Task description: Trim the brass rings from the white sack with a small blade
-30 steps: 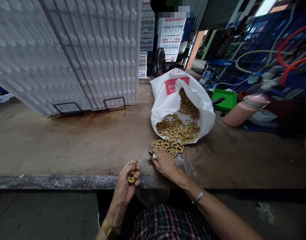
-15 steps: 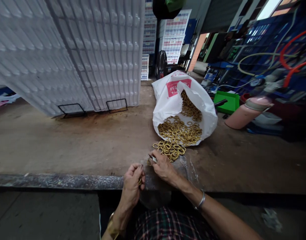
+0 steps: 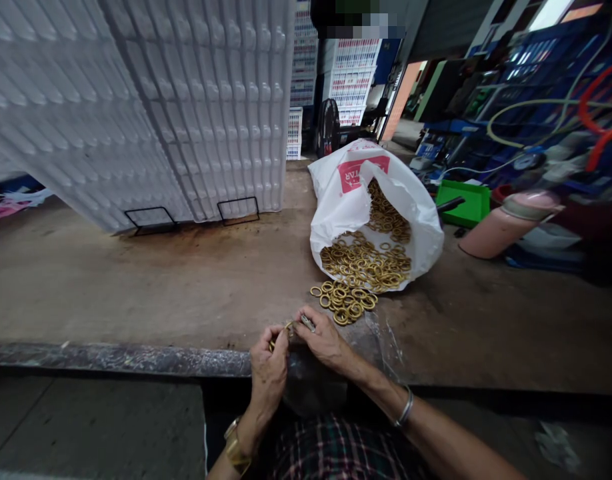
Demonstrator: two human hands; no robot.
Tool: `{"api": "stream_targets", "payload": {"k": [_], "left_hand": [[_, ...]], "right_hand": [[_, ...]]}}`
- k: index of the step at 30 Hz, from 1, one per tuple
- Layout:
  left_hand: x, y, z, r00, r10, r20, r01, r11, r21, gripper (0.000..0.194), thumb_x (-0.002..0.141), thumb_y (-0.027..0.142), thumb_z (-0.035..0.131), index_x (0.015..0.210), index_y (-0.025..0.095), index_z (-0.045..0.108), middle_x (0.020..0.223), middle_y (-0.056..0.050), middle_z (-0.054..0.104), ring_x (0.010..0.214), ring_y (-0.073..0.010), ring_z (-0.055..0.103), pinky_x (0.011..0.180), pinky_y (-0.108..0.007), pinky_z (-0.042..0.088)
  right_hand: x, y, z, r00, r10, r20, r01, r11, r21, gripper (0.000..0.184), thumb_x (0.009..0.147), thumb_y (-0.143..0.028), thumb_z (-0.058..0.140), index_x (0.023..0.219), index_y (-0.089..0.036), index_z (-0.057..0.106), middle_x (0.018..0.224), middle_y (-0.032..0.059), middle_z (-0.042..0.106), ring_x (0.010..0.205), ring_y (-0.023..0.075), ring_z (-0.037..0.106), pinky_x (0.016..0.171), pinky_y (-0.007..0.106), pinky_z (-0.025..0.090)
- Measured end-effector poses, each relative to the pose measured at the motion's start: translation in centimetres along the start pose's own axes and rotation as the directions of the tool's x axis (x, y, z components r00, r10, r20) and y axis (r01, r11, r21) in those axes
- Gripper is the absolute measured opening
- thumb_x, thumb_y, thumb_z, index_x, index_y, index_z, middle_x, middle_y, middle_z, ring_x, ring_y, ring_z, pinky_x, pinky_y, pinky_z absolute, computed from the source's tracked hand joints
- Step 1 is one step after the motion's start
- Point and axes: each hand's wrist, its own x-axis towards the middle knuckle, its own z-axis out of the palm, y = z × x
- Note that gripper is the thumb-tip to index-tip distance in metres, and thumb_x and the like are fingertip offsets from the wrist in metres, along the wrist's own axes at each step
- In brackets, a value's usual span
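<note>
Both hands closed near the table edge, ring at the left fingertips

Grip, left: the left hand (image 3: 270, 363) is at the lower centre of the frame, fingers curled in and thumb pressed against them. A brass-coloured ring (image 3: 289, 327) sticks out at the fingertips, towards the right hand. More brass colour shows between the curled fingers; count cannot be told.

Grip, right: the right hand (image 3: 325, 339) is narrow, thumb and fingers closed on a small tool (image 3: 307, 323), pale and metallic; its exact kind is too small to tell. The fingertips of this hand are right beside the held ring; whether they touch it cannot be told.

Rings: a loose pile (image 3: 340, 301) lies on the brown table (image 3: 196, 287), just beyond the right hand, at centre. It sits at the mouth of a white sack (image 3: 331, 223), which lies on its side right of centre, opening towards the hands. Many more rings (image 3: 363, 263) show inside.

Surroundings: ribbed plastic sheets (image 3: 211, 113) stand at upper left, with two black wire frames (image 3: 239, 211) at their foot. A pink bottle (image 3: 509, 225) and a green tray (image 3: 463, 203) are at the right.
</note>
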Motion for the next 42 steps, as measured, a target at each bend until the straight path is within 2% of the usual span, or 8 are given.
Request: {"api": "stream_targets", "payload": {"k": [4, 7, 11, 14, 20, 30, 39, 42], "left_hand": [[0.0, -0.3, -0.3, 0.978, 0.206, 0.022, -0.207, 0.967, 0.149, 0.02, 0.077, 0.034, 0.054, 0.074, 0.017, 0.062, 0.061, 0.001, 0.055, 0.055, -0.0102, 0.047, 0.056, -0.021, 0.038], [0.0, -0.1, -0.4, 0.965, 0.259, 0.042, -0.263, 0.95, 0.169, 0.018, 0.077, 0.032, 0.054, 0.076, 0.017, 0.064, 0.067, -0.001, 0.059, 0.061, -0.0119, 0.051, 0.06, -0.022, 0.04], [0.0, 0.4, -0.6, 0.993, 0.03, 0.117, -0.034, 0.999, 0.033, 0.025, 0.077, 0.041, 0.054, 0.073, 0.016, 0.06, 0.054, 0.003, 0.049, 0.047, -0.0085, 0.043, 0.046, -0.019, 0.035], [0.0, 0.6, -0.6, 0.963, -0.158, 0.22, 0.184, 0.978, -0.099, 0.031, 0.075, 0.047, 0.055, 0.079, 0.016, 0.056, 0.055, 0.005, 0.046, 0.041, -0.0057, 0.037, 0.038, -0.017, 0.027], [-0.2, 0.8, -0.7, 0.919, -0.199, 0.341, 0.311, 0.896, -0.317, 0.03, 0.074, 0.044, 0.06, 0.08, 0.017, 0.05, 0.062, 0.005, 0.049, 0.043, -0.0027, 0.037, 0.036, -0.013, 0.025], [-0.3, 0.8, -0.8, 0.922, -0.168, 0.349, 0.288, 0.899, -0.328, 0.029, 0.075, 0.043, 0.061, 0.075, 0.017, 0.048, 0.06, 0.005, 0.048, 0.043, -0.0027, 0.037, 0.036, -0.014, 0.026], [0.0, 0.5, -0.7, 0.948, -0.164, 0.273, 0.222, 0.955, -0.196, 0.034, 0.073, 0.05, 0.058, 0.078, 0.017, 0.049, 0.058, 0.006, 0.048, 0.042, -0.004, 0.04, 0.037, -0.014, 0.027], [0.0, 0.4, -0.7, 0.954, -0.139, 0.264, 0.187, 0.968, -0.166, 0.034, 0.074, 0.051, 0.057, 0.076, 0.017, 0.049, 0.058, 0.006, 0.048, 0.042, -0.0042, 0.04, 0.038, -0.014, 0.028]], "right_hand": [[0.0, -0.6, -0.3, 0.999, -0.014, 0.044, 0.017, 0.997, -0.07, 0.016, 0.08, -0.03, 0.046, 0.073, -0.017, 0.052, 0.06, -0.0058, 0.042, 0.057, 0.0089, 0.037, 0.053, 0.02, 0.028], [0.2, -0.9, -0.2, 0.996, 0.014, 0.083, -0.008, 0.997, -0.071, 0.02, 0.08, -0.03, 0.046, 0.065, -0.017, 0.048, 0.056, -0.0062, 0.037, 0.053, 0.0084, 0.034, 0.05, 0.021, 0.026], [0.3, -0.5, 0.1, 0.994, 0.065, 0.093, -0.068, 0.997, 0.033, 0.021, 0.08, -0.03, 0.045, 0.063, -0.017, 0.045, 0.055, -0.0059, 0.038, 0.052, 0.0081, 0.034, 0.049, 0.02, 0.027], [0.2, -0.1, 0.1, 0.988, 0.073, 0.133, -0.092, 0.985, 0.147, 0.023, 0.082, -0.034, 0.043, 0.068, -0.017, 0.048, 0.057, -0.0046, 0.046, 0.053, 0.0084, 0.04, 0.051, 0.02, 0.03], [0.1, -0.1, 0.1, 0.983, 0.076, 0.169, -0.113, 0.968, 0.223, 0.025, 0.084, -0.035, 0.042, 0.069, -0.017, 0.05, 0.058, -0.0031, 0.054, 0.054, 0.0089, 0.046, 0.054, 0.02, 0.034], [0.1, -0.1, 0.2, 0.979, 0.072, 0.19, -0.112, 0.972, 0.209, 0.031, 0.085, -0.032, 0.038, 0.062, -0.016, 0.051, 0.056, -0.0013, 0.055, 0.054, 0.0089, 0.048, 0.055, 0.02, 0.037], [-0.2, -1.0, 0.0, 0.992, -0.023, 0.123, 0.018, 0.999, 0.041, 0.026, 0.083, -0.034, 0.043, 0.066, -0.016, 0.052, 0.059, -0.0024, 0.052, 0.057, 0.0097, 0.044, 0.055, 0.021, 0.034], [-0.1, -1.1, -0.1, 0.99, -0.002, 0.139, -0.011, 0.996, 0.092, 0.027, 0.083, -0.033, 0.042, 0.066, -0.016, 0.053, 0.059, -0.0021, 0.053, 0.057, 0.0096, 0.045, 0.055, 0.021, 0.035]]}}
